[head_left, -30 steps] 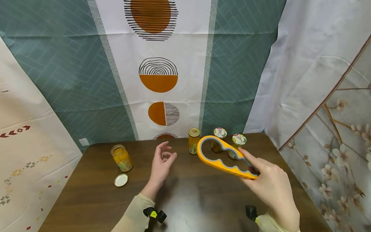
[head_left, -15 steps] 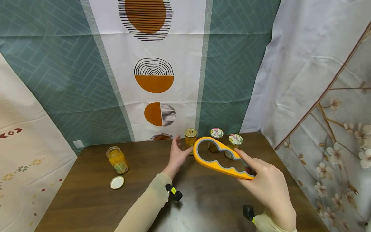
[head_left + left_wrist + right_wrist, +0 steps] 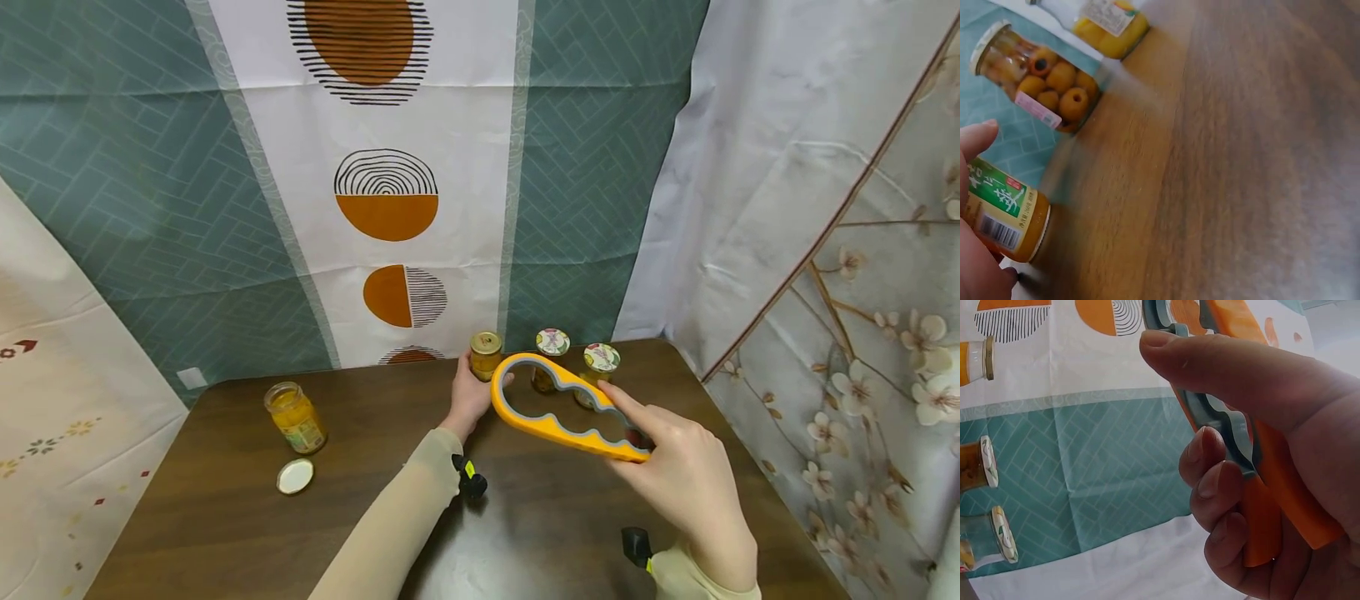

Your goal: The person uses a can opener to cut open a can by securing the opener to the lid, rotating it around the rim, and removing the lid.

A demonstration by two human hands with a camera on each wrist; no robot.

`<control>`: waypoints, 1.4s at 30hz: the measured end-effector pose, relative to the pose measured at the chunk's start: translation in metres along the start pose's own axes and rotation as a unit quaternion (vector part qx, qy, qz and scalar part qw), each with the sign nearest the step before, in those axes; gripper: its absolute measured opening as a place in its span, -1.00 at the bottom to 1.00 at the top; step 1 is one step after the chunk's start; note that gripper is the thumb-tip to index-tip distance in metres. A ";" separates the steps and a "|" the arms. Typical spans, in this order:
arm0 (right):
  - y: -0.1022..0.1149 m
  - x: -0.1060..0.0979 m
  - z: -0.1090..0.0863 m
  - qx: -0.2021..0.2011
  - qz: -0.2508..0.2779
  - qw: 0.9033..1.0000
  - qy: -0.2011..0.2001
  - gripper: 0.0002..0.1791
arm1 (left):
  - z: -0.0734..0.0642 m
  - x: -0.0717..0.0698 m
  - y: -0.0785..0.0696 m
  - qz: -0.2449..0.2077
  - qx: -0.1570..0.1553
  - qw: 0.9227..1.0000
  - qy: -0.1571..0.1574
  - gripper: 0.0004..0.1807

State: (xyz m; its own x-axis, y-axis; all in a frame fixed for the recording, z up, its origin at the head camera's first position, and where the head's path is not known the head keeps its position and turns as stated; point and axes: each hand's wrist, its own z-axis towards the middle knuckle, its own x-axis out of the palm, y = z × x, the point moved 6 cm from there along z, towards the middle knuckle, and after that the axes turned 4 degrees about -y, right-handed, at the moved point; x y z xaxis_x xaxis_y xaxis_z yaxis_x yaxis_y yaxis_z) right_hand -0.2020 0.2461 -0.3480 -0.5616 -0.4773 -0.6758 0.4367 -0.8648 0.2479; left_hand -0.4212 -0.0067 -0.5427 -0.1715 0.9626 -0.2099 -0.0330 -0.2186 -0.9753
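Observation:
At the back of the table, my left hand (image 3: 467,396) grips a gold-lidded jar (image 3: 486,358) of yellow-orange food. In the left wrist view, the fingers and thumb curl around this jar's green-labelled side, and its base sits at or just over the wood; contact is hard to tell. My right hand (image 3: 682,475) holds a jar opener (image 3: 558,430) by its handle end, an orange loop with a scalloped grey lining. That tool is in the air, its wide end in front of the gripped jar in the head view. The right wrist view has fingers wrapped around both orange handles (image 3: 1263,519).
Right of the gripped jar stand a jar of round brown fruit (image 3: 1054,87) and a jar of yellow pieces (image 3: 1113,40), both with patterned lids. An open jar (image 3: 296,418) of yellow food stands left, a loose lid (image 3: 295,477) before it. Fabric hangs behind the table (image 3: 225,517).
My left hand has moved right and away from me to the gold-lidded jar and taken hold of it. The right hand keeps the jar opener nearly still; the head view has shifted slightly right.

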 end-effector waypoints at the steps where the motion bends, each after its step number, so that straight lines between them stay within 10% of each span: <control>1: 0.000 0.000 0.000 -0.001 0.001 1.000 0.001 -0.11 | 0.001 0.000 0.001 0.003 0.001 1.000 -0.003 0.00; 12: 0.005 0.004 -0.003 0.001 0.002 1.000 0.009 -0.11 | -0.005 -0.014 0.019 0.053 0.038 0.996 -0.060 -0.46; 24: 0.008 0.004 -0.002 -0.010 0.003 1.000 0.016 -0.12 | -0.008 -0.018 0.019 0.051 0.067 0.996 -0.043 -0.47; 42: 0.010 0.007 0.000 -0.016 0.010 1.000 0.017 -0.11 | -0.007 -0.019 0.018 0.006 0.023 1.000 0.008 -0.43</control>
State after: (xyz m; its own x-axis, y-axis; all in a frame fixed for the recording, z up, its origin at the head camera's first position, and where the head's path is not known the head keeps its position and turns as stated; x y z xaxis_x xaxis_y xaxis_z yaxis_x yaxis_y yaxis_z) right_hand -0.2013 0.2344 -0.3500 -0.5279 -0.4883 -0.6949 0.4707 -0.8493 0.2392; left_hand -0.4114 -0.0275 -0.5568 -0.1556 0.9623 -0.2232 -0.0768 -0.2371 -0.9685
